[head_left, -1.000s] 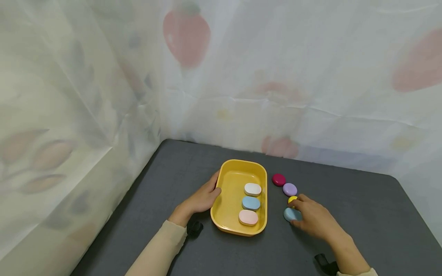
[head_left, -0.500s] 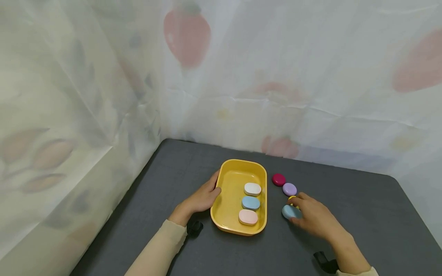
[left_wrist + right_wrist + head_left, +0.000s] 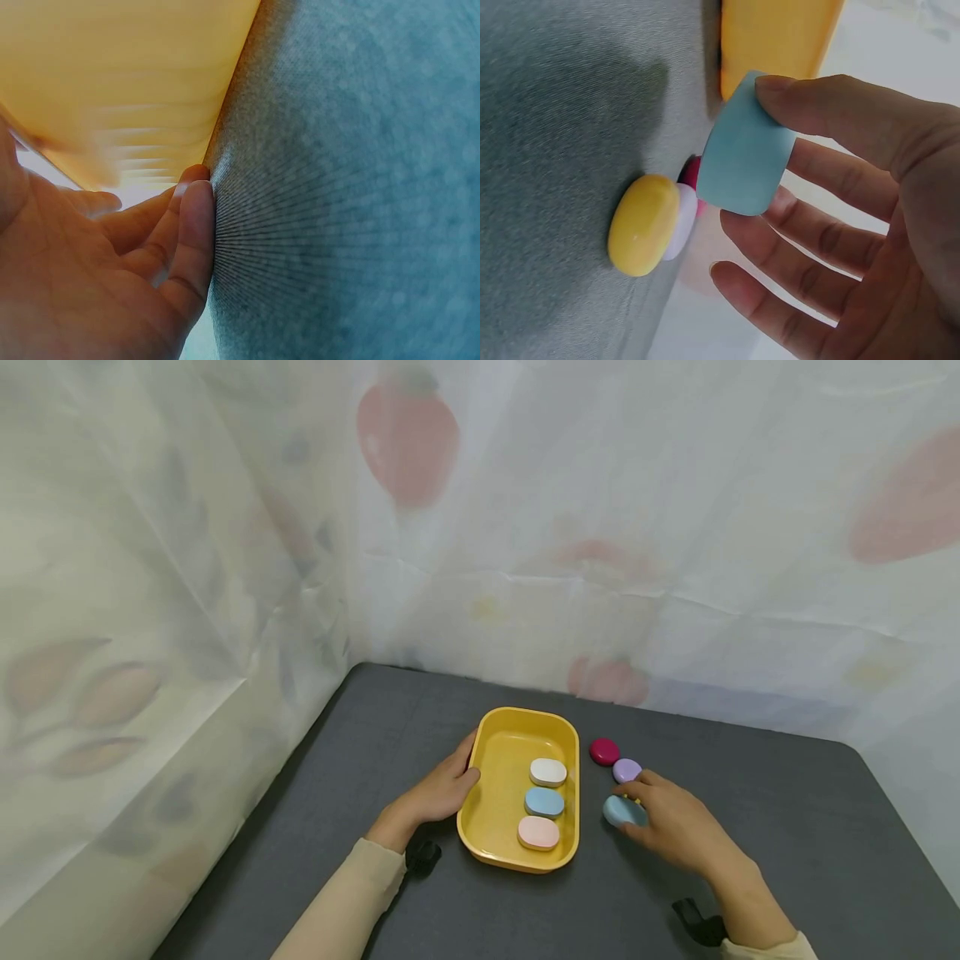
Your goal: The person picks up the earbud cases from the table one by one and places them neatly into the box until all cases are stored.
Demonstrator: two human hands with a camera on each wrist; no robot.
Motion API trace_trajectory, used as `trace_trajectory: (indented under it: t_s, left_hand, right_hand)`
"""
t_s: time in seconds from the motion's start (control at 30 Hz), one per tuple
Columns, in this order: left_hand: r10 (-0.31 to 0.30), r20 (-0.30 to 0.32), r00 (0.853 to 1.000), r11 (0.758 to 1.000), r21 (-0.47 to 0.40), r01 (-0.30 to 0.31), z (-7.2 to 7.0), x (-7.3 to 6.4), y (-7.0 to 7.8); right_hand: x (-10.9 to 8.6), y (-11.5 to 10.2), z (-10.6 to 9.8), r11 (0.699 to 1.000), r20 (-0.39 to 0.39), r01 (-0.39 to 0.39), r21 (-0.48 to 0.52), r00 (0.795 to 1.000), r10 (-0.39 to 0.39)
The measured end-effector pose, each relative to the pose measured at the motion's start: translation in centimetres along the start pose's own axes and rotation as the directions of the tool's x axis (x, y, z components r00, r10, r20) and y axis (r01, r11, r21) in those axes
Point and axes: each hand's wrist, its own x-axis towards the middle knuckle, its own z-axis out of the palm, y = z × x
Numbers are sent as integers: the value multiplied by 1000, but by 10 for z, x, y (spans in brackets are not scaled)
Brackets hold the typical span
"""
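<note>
My left hand (image 3: pixel 438 789) grips the left side of a yellow tray (image 3: pixel 491 814), thumb over the rim. The left wrist view shows its fingers against the tray's outer wall. White (image 3: pixel 548 772), blue (image 3: pixel 544 802) and pink (image 3: pixel 538 832) soap bars lie inside in a column along the right side. Right of the tray, my right hand (image 3: pixel 682 827) holds a light blue soap bar (image 3: pixel 746 154) between thumb and fingers, lifted off the table. Beyond it on the table sits a yellow soap bar (image 3: pixel 643 225), mostly hidden behind the hand in the head view.
A crimson soap bar (image 3: pixel 604 752) and a lilac soap bar (image 3: pixel 626 770) lie in a row with the yellow one on the dark grey table (image 3: pixel 810 810). Patterned sheeting (image 3: pixel 750 527) hangs behind and on the left.
My right hand has lifted the light blue soap bar off the table and moved it slightly left, towards the tray. The left hand and tray stay in place.
</note>
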Motion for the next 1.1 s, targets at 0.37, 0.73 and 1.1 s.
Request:
trace_trajectory:
  t_s: [0.37,0.73,1.1]
  left_hand:
    - [4,-1,1000,1000,3,-4,0,0,0]
    - [8,0,1000,1000,-5,-8,0,0,1]
    - [10,5,1000,1000,-2,-10,-1,-1,2]
  right_hand:
    - [3,-9,-7,999,-31,32,-5,999,-32]
    - [9,-17,-16,998,-50,62,7,997,-62]
    - [14,-23,-23,999,-67,46,13,997,-45]
